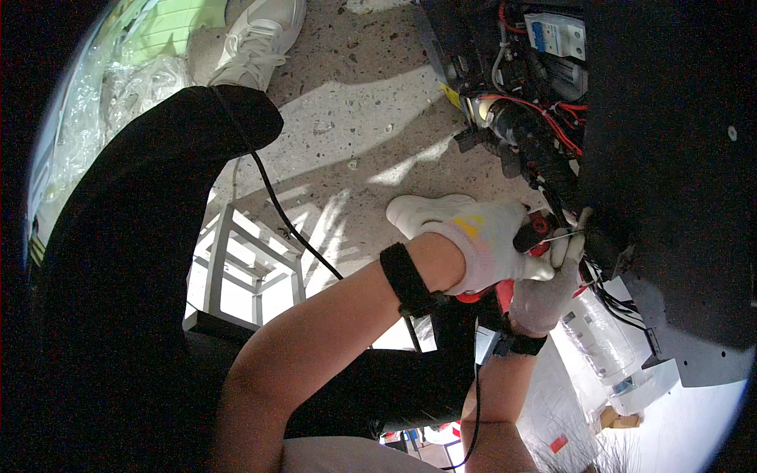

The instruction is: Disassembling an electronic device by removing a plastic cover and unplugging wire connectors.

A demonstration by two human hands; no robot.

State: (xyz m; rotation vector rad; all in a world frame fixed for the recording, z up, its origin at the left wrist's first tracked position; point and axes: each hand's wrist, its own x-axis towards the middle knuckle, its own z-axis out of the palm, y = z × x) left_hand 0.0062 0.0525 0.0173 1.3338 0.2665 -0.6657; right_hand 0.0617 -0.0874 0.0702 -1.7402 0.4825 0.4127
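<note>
My left hand (493,244), in a pale glove with a yellow mark, is closed round a red-and-black tool (539,226). A thin metal shaft runs from the tool toward the dark panel; its exact kind is partly hidden by my fingers. Close beside it, my right hand (548,296), also gloved, has its fingers bent upward by the shaft. Whatever those fingers pinch is too small and covered to make out. Both hands are next to a black cable bundle (556,169) along the edge of the dark panel (662,197).
Red wires (544,118) and a white breaker-like module (557,36) sit inside the open machine. Black wires (623,307) hang near a plastic-wrapped white cylinder (595,339). A grey metal frame (251,264) stands between my legs. Clear plastic wrap (146,91) lies at the far left.
</note>
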